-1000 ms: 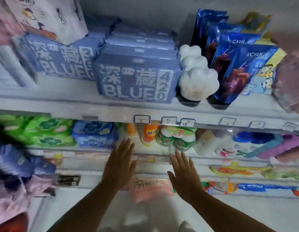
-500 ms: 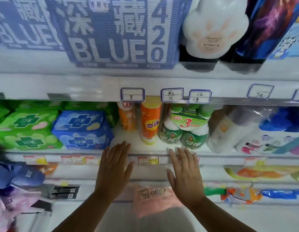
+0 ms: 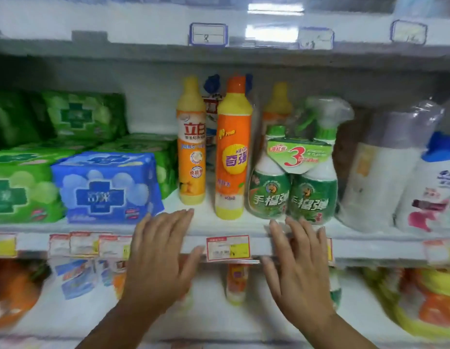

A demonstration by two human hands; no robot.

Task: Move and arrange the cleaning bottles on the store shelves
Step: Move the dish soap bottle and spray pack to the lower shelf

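Note:
Two tall orange-and-yellow cleaning bottles stand upright on the middle shelf (image 3: 219,229): a slimmer bottle (image 3: 191,149) and, to its right and nearer the front, a thicker bottle (image 3: 232,157). Right of them stands a green twin pack of spray bottles (image 3: 294,190) with a "3" tag. A third yellow-capped bottle (image 3: 278,107) shows behind it. My left hand (image 3: 159,258) is flat and open at the shelf's front edge, below the slimmer bottle. My right hand (image 3: 298,268) is open too, its fingertips just in front of the twin pack. Neither hand holds anything.
Green packs (image 3: 20,187) and a blue pack (image 3: 105,190) fill the shelf's left side. A wrapped white bottle (image 3: 380,182) and a white-and-blue bottle (image 3: 433,192) stand at the right. Price tags (image 3: 227,248) line the shelf edge. More bottles sit on the shelf below.
The view has dropped and closed in on the middle shelf. Both hands have reached forward, up to the shelf's front edge, and are still empty.

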